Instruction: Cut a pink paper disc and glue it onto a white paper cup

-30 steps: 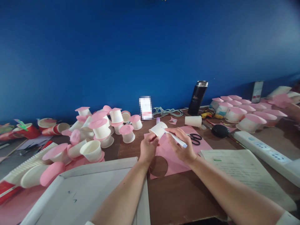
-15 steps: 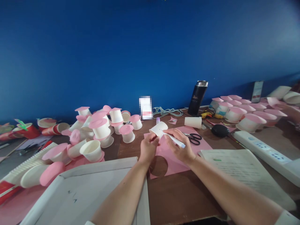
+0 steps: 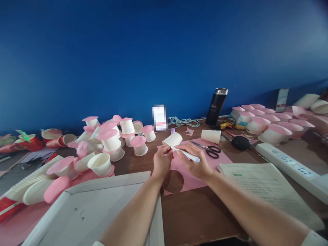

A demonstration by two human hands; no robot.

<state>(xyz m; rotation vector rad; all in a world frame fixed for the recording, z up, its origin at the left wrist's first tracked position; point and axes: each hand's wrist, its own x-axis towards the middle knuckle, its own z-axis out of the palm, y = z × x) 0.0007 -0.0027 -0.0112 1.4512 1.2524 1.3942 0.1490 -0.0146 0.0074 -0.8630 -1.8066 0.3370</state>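
Note:
My left hand (image 3: 163,162) is closed on a white paper cup (image 3: 173,139), which lies tilted with its rim toward the upper right. In my right hand (image 3: 195,161) is a white marker with a bluish end (image 3: 190,155); its tip is at the lower part of the cup, close to my left fingertips. Whether the tip touches the cup, I cannot tell. Beneath both hands is a pink paper sheet (image 3: 194,181) with a round hole cut in it. Black-handled scissors (image 3: 212,151) lie on the sheet, right of my right hand. A purple cap (image 3: 173,131) shows behind the cup.
Pink-topped paper cups (image 3: 110,140) crowd the left, with more (image 3: 278,131) at the right. Another white cup (image 3: 210,136) lies on its side before a black tumbler (image 3: 216,106). A power strip (image 3: 287,164), written papers (image 3: 266,191) and a white box lid (image 3: 102,212) flank my forearms.
My right hand and the marker have shifted slightly left and down along the cup. The scissors' blades show more now. My left hand keeps its hold, with the cup turned slightly.

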